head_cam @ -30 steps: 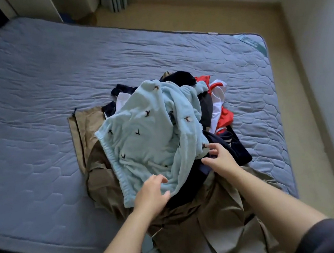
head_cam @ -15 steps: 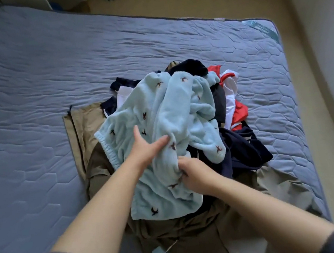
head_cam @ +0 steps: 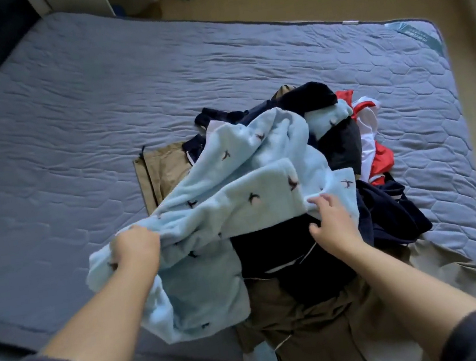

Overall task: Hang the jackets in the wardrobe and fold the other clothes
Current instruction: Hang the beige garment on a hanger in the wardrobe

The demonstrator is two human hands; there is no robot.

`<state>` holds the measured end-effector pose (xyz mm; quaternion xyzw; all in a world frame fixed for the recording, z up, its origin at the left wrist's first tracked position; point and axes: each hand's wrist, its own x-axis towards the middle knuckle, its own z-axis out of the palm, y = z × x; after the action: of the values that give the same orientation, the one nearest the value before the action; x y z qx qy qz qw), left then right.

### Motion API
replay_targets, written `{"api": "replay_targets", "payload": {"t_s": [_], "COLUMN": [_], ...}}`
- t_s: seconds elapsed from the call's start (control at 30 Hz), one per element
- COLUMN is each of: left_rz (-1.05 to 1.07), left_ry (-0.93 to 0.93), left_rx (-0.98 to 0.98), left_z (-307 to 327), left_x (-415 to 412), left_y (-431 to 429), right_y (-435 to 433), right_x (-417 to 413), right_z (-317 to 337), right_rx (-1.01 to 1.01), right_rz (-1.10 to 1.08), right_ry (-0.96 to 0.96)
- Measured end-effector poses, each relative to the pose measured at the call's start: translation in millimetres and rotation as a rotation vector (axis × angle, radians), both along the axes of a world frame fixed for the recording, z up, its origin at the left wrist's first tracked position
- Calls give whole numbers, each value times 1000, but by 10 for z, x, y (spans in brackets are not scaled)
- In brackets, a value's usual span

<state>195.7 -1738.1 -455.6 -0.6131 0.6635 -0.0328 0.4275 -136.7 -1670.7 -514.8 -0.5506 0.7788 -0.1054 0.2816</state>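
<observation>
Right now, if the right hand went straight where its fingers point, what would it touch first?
Probably the light blue fleece: the right hand points open fingers at its edge, very close, though depth is unclear.

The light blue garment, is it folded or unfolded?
Unfolded. The garment lies bunched and creased over the pile; the left hand grips one edge, and the right hand touches another with open fingers.

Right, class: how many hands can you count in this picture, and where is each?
2. The left hand grips the light blue fleece at its near left end; the right hand rests open against its right edge, over the dark clothes. No others show.
</observation>
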Motion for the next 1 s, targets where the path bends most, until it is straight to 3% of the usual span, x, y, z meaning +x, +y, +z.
{"api": "replay_targets", "payload": {"t_s": [0.17,0.3,0.43,0.5,0.57,0.63,0.7,0.77,0.87,0.93,1.0], "left_rz": [79,132,297,641,966,1130,1219,1251,1238,1148,1044], "left_ry": [34,352,704,1090,1455,1581,1588,1532,1414,1219,1026], "left_rx": [-15,-84,-172,-244,-368,-376,-303,-235,-90,-61,-110], "left_z": [-233,-497,-719,-752,-743,-699,-695,-738,-888,-1051,-1169], "left_x": [353,305,276,272,288,317,354,363,245,99,-25], "left_y": [200,309,318,248,128,26,-42,-68,-114,-122,-104], "right_y": [-277,-570,-725,-696,-608,-493,-458,-455,-442,-457,-439], "right_x": [344,488,799,1205,1705,2104,2194,2042,1705,1509,1445], "right_z": [-71,-257,-309,-244,-208,-247,-291,-322,-404,-505,-646], "right_rx": [109,146,36,-51,48,187,214,226,51,0,94], "right_rz": [-133,-267,-319,-196,134,469,514,462,266,84,16], "right_ry": [-70,-145,-99,-187,-351,-331,-276,-339,-358,-357,-433]}}
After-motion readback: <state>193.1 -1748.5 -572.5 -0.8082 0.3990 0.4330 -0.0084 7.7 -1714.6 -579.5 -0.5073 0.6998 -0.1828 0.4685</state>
